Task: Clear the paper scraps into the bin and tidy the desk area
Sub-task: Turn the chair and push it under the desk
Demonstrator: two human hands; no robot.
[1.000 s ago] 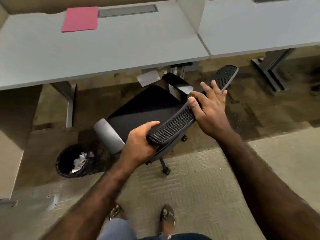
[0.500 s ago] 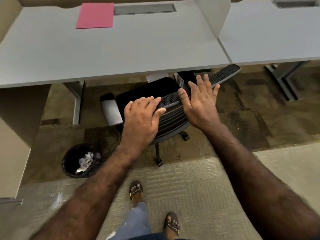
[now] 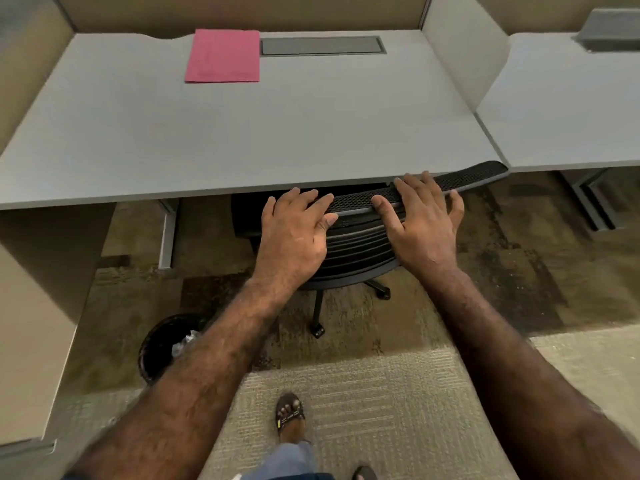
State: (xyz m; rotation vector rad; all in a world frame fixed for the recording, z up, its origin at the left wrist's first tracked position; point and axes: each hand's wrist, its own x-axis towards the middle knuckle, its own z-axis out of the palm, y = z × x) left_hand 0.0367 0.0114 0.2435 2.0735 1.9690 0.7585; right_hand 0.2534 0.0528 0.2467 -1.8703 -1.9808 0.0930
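A black mesh-backed office chair (image 3: pixel 360 237) stands tucked under the grey desk (image 3: pixel 242 133), its seat hidden below the desktop. My left hand (image 3: pixel 294 233) lies flat on the top edge of the chair's backrest, fingers spread. My right hand (image 3: pixel 422 220) rests on the same edge further right, palm down with fingers apart. A round black bin (image 3: pixel 162 344) sits on the floor at the lower left, partly behind my left forearm, with crumpled white paper scraps (image 3: pixel 183 341) inside. A pink folder (image 3: pixel 223 57) lies at the back of the desk.
A grey cable hatch (image 3: pixel 322 46) is set into the desk's back edge. A divider panel (image 3: pixel 464 53) separates a second desk (image 3: pixel 571 109) on the right. A beige cabinet (image 3: pixel 31 323) stands at the left. My sandalled foot (image 3: pixel 289 417) is on the carpet.
The chair has rolled forward under the desk, turning square to it. Both hands went from gripping the backrest to lying flat on its top edge. I have stepped closer to the desk.
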